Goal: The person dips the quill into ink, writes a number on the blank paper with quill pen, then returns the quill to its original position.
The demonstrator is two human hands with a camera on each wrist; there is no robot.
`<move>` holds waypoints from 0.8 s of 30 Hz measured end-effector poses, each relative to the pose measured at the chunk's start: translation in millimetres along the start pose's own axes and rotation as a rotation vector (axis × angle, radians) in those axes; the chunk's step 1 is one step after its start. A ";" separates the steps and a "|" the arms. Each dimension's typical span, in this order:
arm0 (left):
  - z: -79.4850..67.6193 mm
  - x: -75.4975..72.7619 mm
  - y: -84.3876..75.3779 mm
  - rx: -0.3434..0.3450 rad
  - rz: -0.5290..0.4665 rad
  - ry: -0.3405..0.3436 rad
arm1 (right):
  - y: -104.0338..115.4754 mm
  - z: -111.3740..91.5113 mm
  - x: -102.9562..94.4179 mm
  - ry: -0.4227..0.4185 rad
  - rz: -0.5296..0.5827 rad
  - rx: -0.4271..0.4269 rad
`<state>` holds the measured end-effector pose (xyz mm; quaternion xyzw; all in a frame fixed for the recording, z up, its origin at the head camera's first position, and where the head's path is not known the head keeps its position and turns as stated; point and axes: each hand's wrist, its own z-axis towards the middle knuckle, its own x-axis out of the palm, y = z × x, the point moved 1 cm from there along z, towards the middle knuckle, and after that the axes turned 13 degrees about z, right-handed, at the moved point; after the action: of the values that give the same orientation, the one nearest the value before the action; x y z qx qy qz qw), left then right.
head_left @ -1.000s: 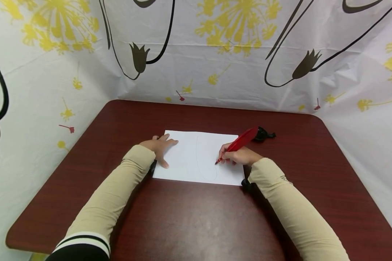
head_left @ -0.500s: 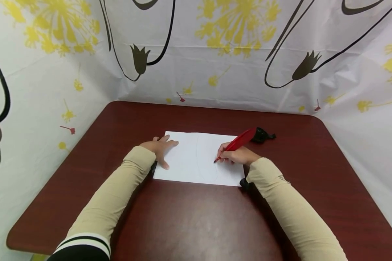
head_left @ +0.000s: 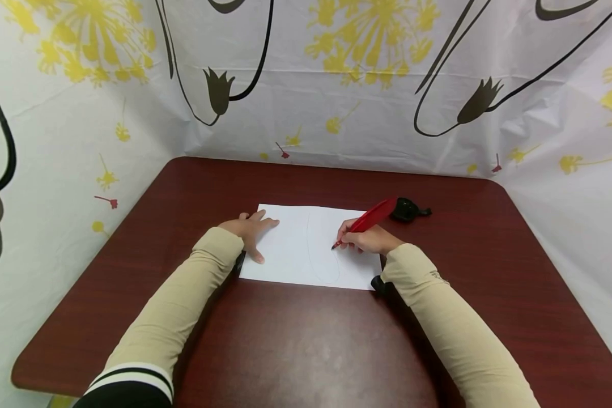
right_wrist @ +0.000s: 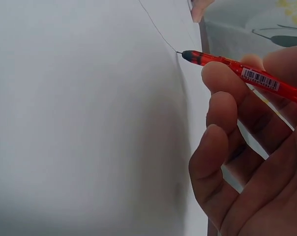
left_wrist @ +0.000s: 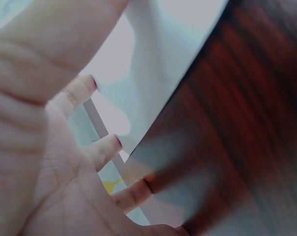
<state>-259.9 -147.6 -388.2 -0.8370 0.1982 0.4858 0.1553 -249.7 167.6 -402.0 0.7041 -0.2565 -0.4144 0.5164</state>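
A white sheet of paper lies on the table under both hands. My left hand rests on its left edge with the fingers spread; in the left wrist view, some fingertips touch the paper corner and others reach past it onto the table. My right hand pinches a red pen, whose upper end looks broad and feather-like in the head view. Its dark tip meets the paper at the end of a thin drawn line. From the head view, the line forms a long U-shaped curve.
The dark red-brown table has rounded corners and extends around the paper. A black object shows beyond the right hand, and another dark piece sits by the right cuff. Behind hangs a white patterned sheet.
My right hand and the pen have moved slightly up and to the left, and the right side of the drawn curve is longer. The left hand stays in place.
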 end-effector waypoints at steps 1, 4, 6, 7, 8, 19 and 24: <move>0.3 0.1 -0.1 0.003 0.003 -0.001 | 0.0 0.3 0.1 -0.001 0.002 -0.002; 0.7 0.1 -0.2 0.007 0.005 -0.002 | -0.1 1.2 0.8 -0.003 0.010 0.000; 0.7 -0.1 -0.3 0.010 0.005 -0.003 | 0.4 1.8 1.6 -0.011 0.014 0.002; 0.8 -0.1 -0.2 0.011 0.007 -0.003 | 0.5 2.3 2.0 -0.013 0.018 0.001; 0.6 -0.3 -0.1 0.013 0.008 -0.005 | 0.7 2.7 2.4 -0.015 0.019 -0.001; -1.1 -1.4 0.9 0.023 0.006 -0.004 | 2.6 9.6 9.4 -0.053 0.050 0.001; -0.8 -1.0 0.3 0.007 0.001 -0.001 | 4.7 11.1 13.1 -0.071 0.062 -0.009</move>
<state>-259.8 -148.1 -387.0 -0.8362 0.2004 0.4854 0.1580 -251.9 149.9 -403.2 0.6783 -0.2945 -0.4240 0.5229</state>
